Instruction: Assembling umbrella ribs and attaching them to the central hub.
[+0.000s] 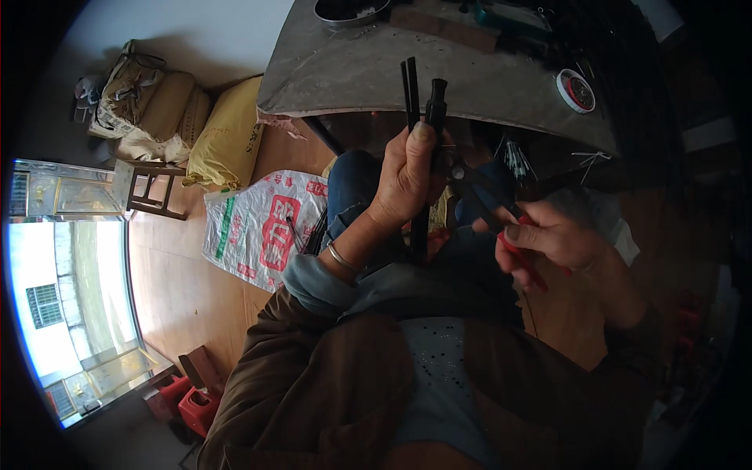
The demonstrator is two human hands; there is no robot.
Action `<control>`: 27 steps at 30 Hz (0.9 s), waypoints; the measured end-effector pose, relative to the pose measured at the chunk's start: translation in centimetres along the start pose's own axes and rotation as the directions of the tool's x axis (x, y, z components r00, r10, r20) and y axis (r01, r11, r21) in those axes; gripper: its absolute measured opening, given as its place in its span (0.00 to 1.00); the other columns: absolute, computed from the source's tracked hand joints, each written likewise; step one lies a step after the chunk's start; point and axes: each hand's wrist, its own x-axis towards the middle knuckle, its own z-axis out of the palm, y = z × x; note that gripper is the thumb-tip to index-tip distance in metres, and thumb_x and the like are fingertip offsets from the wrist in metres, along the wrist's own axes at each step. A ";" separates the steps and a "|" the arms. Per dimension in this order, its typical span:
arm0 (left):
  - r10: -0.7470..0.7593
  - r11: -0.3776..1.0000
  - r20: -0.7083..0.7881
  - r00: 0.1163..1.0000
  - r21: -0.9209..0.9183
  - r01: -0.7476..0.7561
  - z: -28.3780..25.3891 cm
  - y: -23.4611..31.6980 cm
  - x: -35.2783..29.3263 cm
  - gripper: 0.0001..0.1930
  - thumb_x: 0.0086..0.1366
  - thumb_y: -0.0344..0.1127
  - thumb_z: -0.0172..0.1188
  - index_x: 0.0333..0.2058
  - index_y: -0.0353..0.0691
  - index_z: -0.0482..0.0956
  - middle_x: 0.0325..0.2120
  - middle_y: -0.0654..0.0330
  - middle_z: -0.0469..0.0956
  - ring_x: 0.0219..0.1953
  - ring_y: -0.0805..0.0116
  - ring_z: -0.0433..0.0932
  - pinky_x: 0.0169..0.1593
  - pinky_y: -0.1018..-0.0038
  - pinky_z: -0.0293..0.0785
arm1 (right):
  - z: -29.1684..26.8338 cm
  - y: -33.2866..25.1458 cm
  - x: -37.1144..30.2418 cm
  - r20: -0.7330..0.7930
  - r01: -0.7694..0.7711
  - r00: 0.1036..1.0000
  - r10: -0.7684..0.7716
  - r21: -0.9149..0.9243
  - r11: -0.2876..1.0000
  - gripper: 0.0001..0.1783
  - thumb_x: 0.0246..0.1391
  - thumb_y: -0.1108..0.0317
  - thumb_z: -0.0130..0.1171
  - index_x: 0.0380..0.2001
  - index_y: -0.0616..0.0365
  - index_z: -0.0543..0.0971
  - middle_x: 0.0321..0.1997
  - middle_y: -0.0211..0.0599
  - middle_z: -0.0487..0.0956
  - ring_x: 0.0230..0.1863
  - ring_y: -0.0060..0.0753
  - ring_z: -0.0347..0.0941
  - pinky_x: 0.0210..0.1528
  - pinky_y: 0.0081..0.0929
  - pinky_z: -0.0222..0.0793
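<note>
My left hand is closed around a black tube with a flared top, held upright above my lap. Two thin black rods stick up beside it from the same grip, and the tube's lower part shows under the hand. In my right hand is a pair of pliers with red handles. Their dark head lies against the right side of the tube, next to my left fingers. What the jaws bite on, if anything, cannot be made out.
Beyond my knees stands a grey table, bearing a round metal dish and a white-rimmed round tin. A white printed sack with dark thin rods lies on the floor at left, near a yellow sack and a wooden stool.
</note>
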 end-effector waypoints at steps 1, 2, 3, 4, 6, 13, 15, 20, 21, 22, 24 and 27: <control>-0.018 1.000 0.006 1.000 -0.017 0.018 0.0 0.0 0.1 0.27 0.71 0.59 0.38 0.30 0.39 0.69 0.14 0.67 0.68 0.10 0.82 0.62 0.14 0.84 0.54 | -0.2 0.2 0.1 0.002 -0.029 1.000 0.029 -0.062 0.998 0.19 0.66 0.58 0.46 0.48 0.65 0.66 0.23 0.31 0.73 0.17 0.19 0.70 0.18 0.20 0.70; -0.012 1.000 0.002 1.000 -0.020 0.012 0.0 0.0 0.1 0.27 0.71 0.59 0.38 0.30 0.39 0.69 0.14 0.67 0.68 0.10 0.82 0.62 0.14 0.84 0.54 | 0.2 1.2 0.5 -0.071 -0.037 0.997 0.029 -0.117 0.992 0.16 0.65 0.58 0.48 0.43 0.63 0.67 0.20 0.27 0.69 0.16 0.16 0.67 0.16 0.18 0.66; -0.023 1.000 0.018 1.000 -0.012 0.023 0.1 -0.1 0.1 0.27 0.71 0.59 0.38 0.30 0.39 0.70 0.15 0.67 0.68 0.11 0.82 0.62 0.14 0.84 0.55 | 0.6 2.0 0.8 -0.066 -0.034 0.997 0.029 -0.064 0.997 0.14 0.66 0.60 0.47 0.41 0.61 0.67 0.19 0.26 0.67 0.16 0.16 0.64 0.17 0.19 0.65; -0.034 0.999 0.032 0.999 -0.004 0.034 0.1 -0.2 0.1 0.27 0.71 0.59 0.38 0.30 0.38 0.70 0.15 0.67 0.68 0.11 0.82 0.62 0.15 0.84 0.55 | 1.0 2.4 1.0 -0.061 -0.031 0.998 0.030 -0.012 0.999 0.12 0.66 0.61 0.45 0.39 0.60 0.67 0.18 0.26 0.65 0.16 0.16 0.62 0.19 0.19 0.64; -0.009 1.000 0.011 1.000 0.018 0.009 0.2 -0.2 0.3 0.28 0.71 0.59 0.37 0.30 0.38 0.70 0.15 0.67 0.68 0.12 0.82 0.62 0.15 0.84 0.55 | 2.0 2.3 1.5 -0.078 -0.033 0.996 0.034 0.018 0.999 0.11 0.66 0.61 0.45 0.36 0.59 0.66 0.17 0.24 0.63 0.14 0.15 0.60 0.17 0.19 0.62; -0.038 0.999 0.007 0.999 -0.014 0.038 -0.8 0.0 0.4 0.29 0.71 0.60 0.36 0.30 0.38 0.70 0.10 0.67 0.64 0.09 0.81 0.61 0.14 0.82 0.55 | 1.6 0.5 0.2 0.026 -0.066 0.998 0.063 0.135 0.989 0.16 0.65 0.55 0.49 0.36 0.59 0.67 0.17 0.23 0.64 0.14 0.14 0.60 0.16 0.18 0.62; -0.008 0.999 0.006 1.000 -0.034 0.008 -0.6 -0.2 0.6 0.29 0.71 0.60 0.35 0.30 0.37 0.69 0.09 0.67 0.62 0.08 0.80 0.60 0.13 0.82 0.54 | 0.7 -0.1 -0.4 -0.036 -0.090 0.995 0.091 0.010 0.996 0.17 0.65 0.54 0.49 0.36 0.59 0.67 0.17 0.23 0.64 0.15 0.14 0.61 0.16 0.19 0.64; -0.052 0.999 0.045 0.998 0.002 0.052 -0.1 -0.4 0.7 0.29 0.71 0.60 0.35 0.30 0.38 0.69 0.09 0.68 0.63 0.09 0.81 0.61 0.14 0.82 0.54 | 0.4 -1.6 -1.1 -0.094 -0.160 0.984 0.150 -0.101 0.982 0.14 0.64 0.58 0.51 0.33 0.57 0.67 0.16 0.23 0.65 0.14 0.14 0.62 0.16 0.18 0.64; -0.061 0.998 0.047 0.997 -0.004 0.061 0.1 -0.4 0.7 0.29 0.71 0.60 0.36 0.30 0.38 0.69 0.10 0.68 0.64 0.09 0.81 0.61 0.14 0.83 0.55 | 0.4 -1.8 -1.2 -0.123 -0.170 0.980 0.155 -0.123 0.978 0.14 0.63 0.58 0.52 0.34 0.58 0.67 0.16 0.23 0.65 0.14 0.14 0.62 0.16 0.18 0.64; -0.061 0.998 0.049 0.997 -0.004 0.061 0.2 -0.3 0.7 0.29 0.71 0.60 0.36 0.30 0.38 0.69 0.10 0.68 0.64 0.09 0.81 0.61 0.14 0.83 0.55 | 0.3 -1.9 -1.3 -0.152 -0.182 0.975 0.160 -0.145 0.973 0.14 0.62 0.58 0.54 0.35 0.59 0.68 0.16 0.24 0.66 0.13 0.14 0.62 0.15 0.18 0.63; -0.004 0.995 0.071 0.997 0.099 -0.003 0.7 -0.4 0.7 0.29 0.70 0.62 0.36 0.35 0.39 0.69 0.10 0.67 0.63 0.09 0.79 0.62 0.14 0.81 0.56 | 0.2 -2.1 -1.5 -0.160 -0.189 0.974 0.163 -0.165 0.968 0.13 0.63 0.59 0.53 0.35 0.59 0.68 0.16 0.23 0.66 0.13 0.14 0.63 0.15 0.17 0.63; -0.017 0.995 0.080 0.997 0.104 0.009 1.0 0.0 0.6 0.29 0.70 0.62 0.35 0.35 0.39 0.69 0.10 0.67 0.63 0.09 0.80 0.62 0.14 0.81 0.56 | 0.1 -2.7 -1.7 -0.178 -0.210 0.969 0.172 -0.223 0.952 0.11 0.63 0.61 0.53 0.35 0.58 0.69 0.16 0.23 0.66 0.13 0.14 0.63 0.14 0.17 0.63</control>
